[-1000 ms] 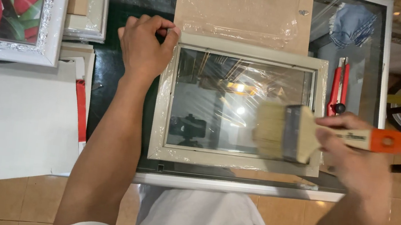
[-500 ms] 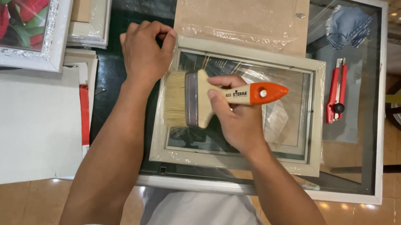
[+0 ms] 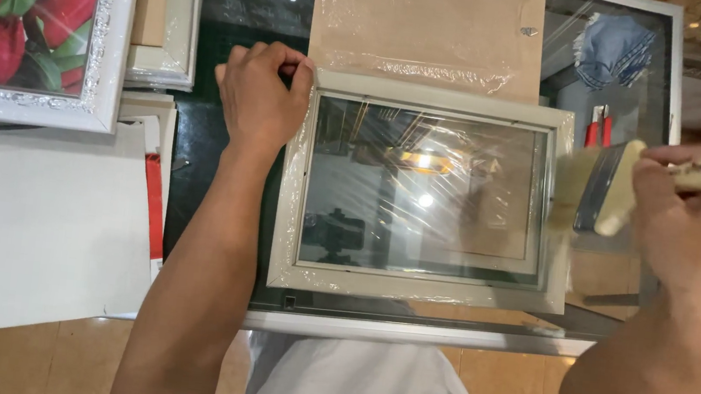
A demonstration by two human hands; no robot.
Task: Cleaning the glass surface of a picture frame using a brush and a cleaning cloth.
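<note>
A pale picture frame (image 3: pixel 287 216) with a glass pane wrapped in clear film lies flat in the middle of a glass table. My left hand (image 3: pixel 260 99) rests on its upper left corner, fingers curled over the edge. My right hand (image 3: pixel 699 228) grips a wide paint brush (image 3: pixel 602 186) with pale bristles and an orange handle. The brush hangs just off the frame's right side, bristles pointing left.
A brown backing board (image 3: pixel 427 25) in film lies behind the frame. A white-framed picture of red tulips (image 3: pixel 29 11) and a white sheet (image 3: pixel 22 221) sit at left. A red-handled tool (image 3: pixel 597 128) and a blue cloth (image 3: pixel 614 47) lie at right on the table (image 3: pixel 406 328).
The brush has swept from the left part of the glass to the right, off the frame's right edge. My left hand has stayed on the upper left corner.
</note>
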